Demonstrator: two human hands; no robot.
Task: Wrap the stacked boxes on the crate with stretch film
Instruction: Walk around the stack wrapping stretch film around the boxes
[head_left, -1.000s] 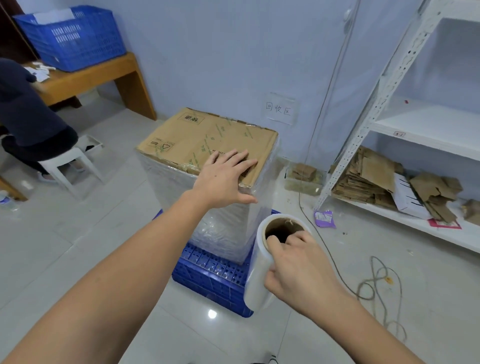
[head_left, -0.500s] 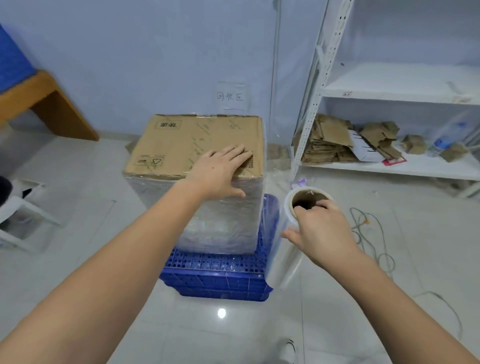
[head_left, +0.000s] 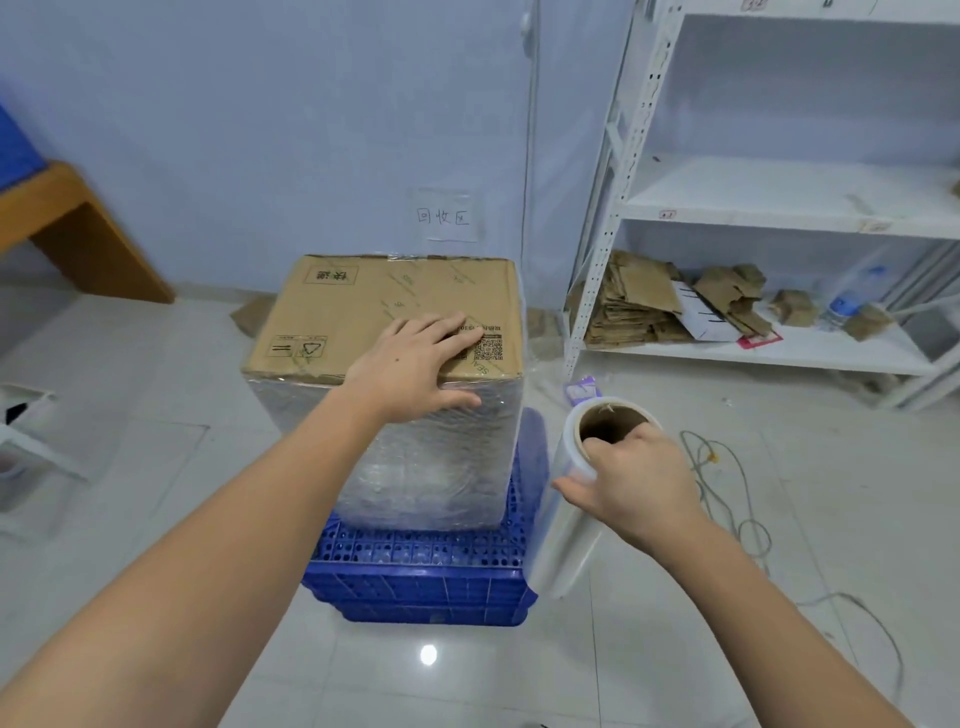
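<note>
Storeroom or packing room: white metal shelving (head_left: 613, 218), flattened cardboard (head_left: 631, 306), tiled floor (head_left: 156, 467).

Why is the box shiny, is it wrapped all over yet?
Not all over. Film covers the box sides, but the brown cardboard top is mostly bare where the left hand rests.

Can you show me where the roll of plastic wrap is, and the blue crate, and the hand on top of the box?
roll of stretch film (head_left: 563, 530), head view, on its clear side.
blue crate (head_left: 421, 582), head view, on its front wall.
left hand (head_left: 415, 361), head view, on its back.
</note>
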